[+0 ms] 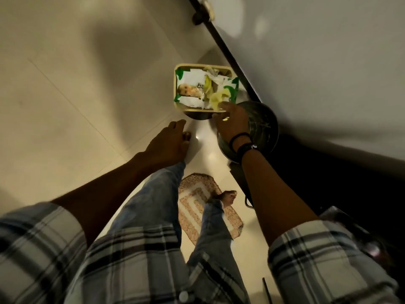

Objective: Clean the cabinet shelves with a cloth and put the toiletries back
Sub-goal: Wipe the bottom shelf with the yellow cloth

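A small cream waste bin (pixel 178 69) stands on the tiled floor, filled with a green-and-white baby wipes pack (pixel 190 88) and crumpled yellow pieces (pixel 215 98). My right hand (pixel 232 121), with dark bands on the wrist, reaches to the bin's near right corner, and its fingertips touch the yellow crumpled piece. Whether it pinches the piece is unclear. My left hand (pixel 168 141) is stretched out low over the floor to the left of the bin, fingers straight and holding nothing. No cloth or shelf is in view.
A dark round metal vessel (pixel 260 126) sits right under my right wrist beside the bin. A white cabinet door (pixel 317 62) with a dark edge and a round knob (pixel 207 7) runs along the right. A woven mat (pixel 197 207) lies under my feet.
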A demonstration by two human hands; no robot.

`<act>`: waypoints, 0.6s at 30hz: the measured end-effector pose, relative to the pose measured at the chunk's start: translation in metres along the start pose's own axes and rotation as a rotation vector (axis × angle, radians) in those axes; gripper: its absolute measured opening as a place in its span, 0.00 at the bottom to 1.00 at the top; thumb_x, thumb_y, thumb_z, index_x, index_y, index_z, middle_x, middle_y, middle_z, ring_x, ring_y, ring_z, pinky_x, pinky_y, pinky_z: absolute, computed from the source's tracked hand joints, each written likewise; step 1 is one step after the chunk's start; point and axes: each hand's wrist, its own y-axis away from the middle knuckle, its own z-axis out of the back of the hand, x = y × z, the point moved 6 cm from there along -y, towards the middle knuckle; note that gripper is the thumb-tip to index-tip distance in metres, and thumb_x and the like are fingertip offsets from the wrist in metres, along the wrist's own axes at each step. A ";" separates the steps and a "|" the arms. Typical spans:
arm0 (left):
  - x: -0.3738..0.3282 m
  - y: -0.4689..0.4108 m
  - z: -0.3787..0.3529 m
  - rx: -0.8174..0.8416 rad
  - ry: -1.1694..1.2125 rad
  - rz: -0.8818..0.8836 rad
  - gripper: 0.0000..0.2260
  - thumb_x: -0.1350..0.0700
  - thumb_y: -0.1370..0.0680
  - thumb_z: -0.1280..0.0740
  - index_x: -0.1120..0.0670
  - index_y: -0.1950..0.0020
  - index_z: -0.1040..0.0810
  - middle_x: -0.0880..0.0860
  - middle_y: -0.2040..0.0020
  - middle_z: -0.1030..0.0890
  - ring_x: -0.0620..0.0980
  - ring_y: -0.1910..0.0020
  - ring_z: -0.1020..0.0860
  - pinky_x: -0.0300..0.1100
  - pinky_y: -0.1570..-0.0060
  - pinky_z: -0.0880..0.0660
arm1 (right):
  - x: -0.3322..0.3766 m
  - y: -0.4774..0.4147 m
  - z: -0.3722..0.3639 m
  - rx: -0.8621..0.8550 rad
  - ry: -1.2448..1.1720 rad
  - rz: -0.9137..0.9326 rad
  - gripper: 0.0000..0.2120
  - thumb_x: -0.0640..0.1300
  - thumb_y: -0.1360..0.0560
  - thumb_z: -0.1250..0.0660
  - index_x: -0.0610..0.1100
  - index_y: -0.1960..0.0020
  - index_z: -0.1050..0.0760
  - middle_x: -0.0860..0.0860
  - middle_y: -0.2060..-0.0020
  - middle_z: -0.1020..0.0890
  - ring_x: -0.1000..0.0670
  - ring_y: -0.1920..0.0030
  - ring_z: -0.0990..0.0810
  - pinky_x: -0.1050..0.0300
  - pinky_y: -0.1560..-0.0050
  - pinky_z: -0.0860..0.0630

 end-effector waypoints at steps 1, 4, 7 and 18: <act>-0.008 0.005 0.004 -0.020 0.026 -0.008 0.27 0.54 0.22 0.36 0.59 0.26 0.42 0.62 0.32 0.32 0.60 0.37 0.29 0.54 0.41 0.29 | 0.005 0.016 0.012 -0.007 -0.032 0.018 0.15 0.39 0.28 0.30 0.36 0.42 0.22 0.41 0.46 0.18 0.45 0.46 0.20 0.55 0.41 0.25; -0.036 0.026 0.016 -0.091 0.126 -0.045 0.29 0.56 0.23 0.34 0.57 0.26 0.42 0.61 0.30 0.33 0.60 0.36 0.30 0.50 0.40 0.30 | 0.017 0.066 0.050 -0.042 -0.111 0.105 0.11 0.39 0.29 0.29 0.37 0.47 0.19 0.42 0.49 0.16 0.45 0.45 0.19 0.49 0.40 0.24; -0.062 0.043 0.027 -0.158 0.210 -0.083 0.32 0.56 0.26 0.29 0.59 0.26 0.40 0.59 0.30 0.33 0.59 0.35 0.30 0.49 0.39 0.30 | 0.022 0.116 0.080 -0.061 -0.214 0.153 0.09 0.37 0.28 0.29 0.38 0.48 0.18 0.43 0.48 0.16 0.50 0.47 0.19 0.60 0.42 0.23; -0.194 0.127 -0.002 -0.151 0.394 -0.432 0.13 0.60 0.28 0.27 0.56 0.44 0.20 0.52 0.49 0.17 0.48 0.50 0.19 0.51 0.49 0.20 | -0.036 0.273 0.191 -0.188 -0.862 0.053 0.11 0.28 0.29 0.33 0.33 0.47 0.20 0.44 0.53 0.16 0.51 0.54 0.17 0.56 0.47 0.20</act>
